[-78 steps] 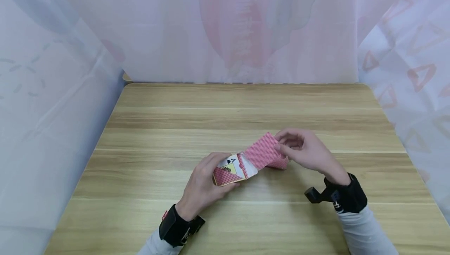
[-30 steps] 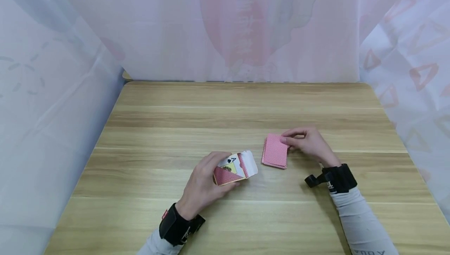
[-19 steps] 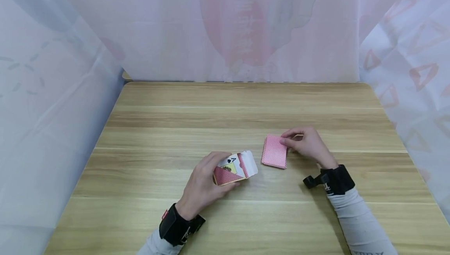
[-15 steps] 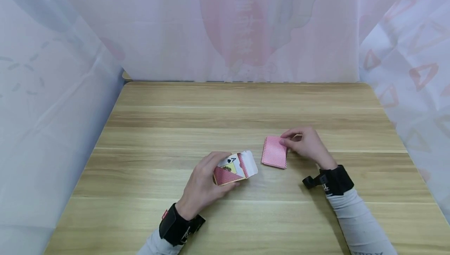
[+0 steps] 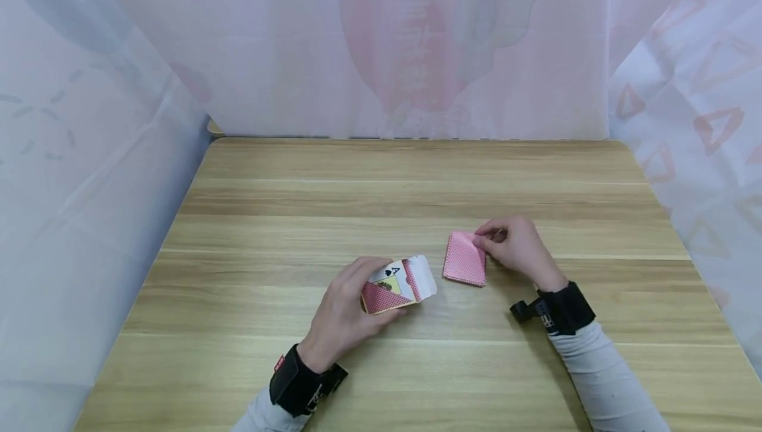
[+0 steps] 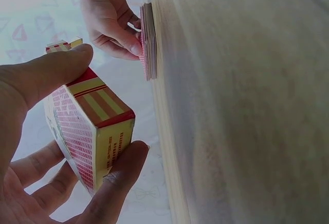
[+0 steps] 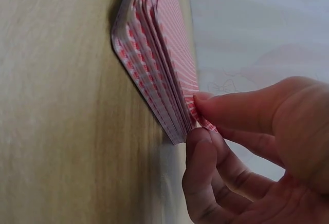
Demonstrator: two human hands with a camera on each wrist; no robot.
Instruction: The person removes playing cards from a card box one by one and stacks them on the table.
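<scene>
While my left hand (image 5: pixel 345 309) grips the card box (image 5: pixel 395 286) just above the table (image 5: pixel 381 194), thumb on one side and fingers curled round the other, its flap hangs open toward the deck. The box shows an ace of spades on its face. My right hand (image 5: pixel 518 247) sits at the far right corner of the deck of cards (image 5: pixel 464 258), which lies face down on the wood just right of the box, apart from it. In the right wrist view my thumb and forefinger (image 7: pixel 247 108) pinch the corner of the top card, lifting it slightly off the stack.
</scene>
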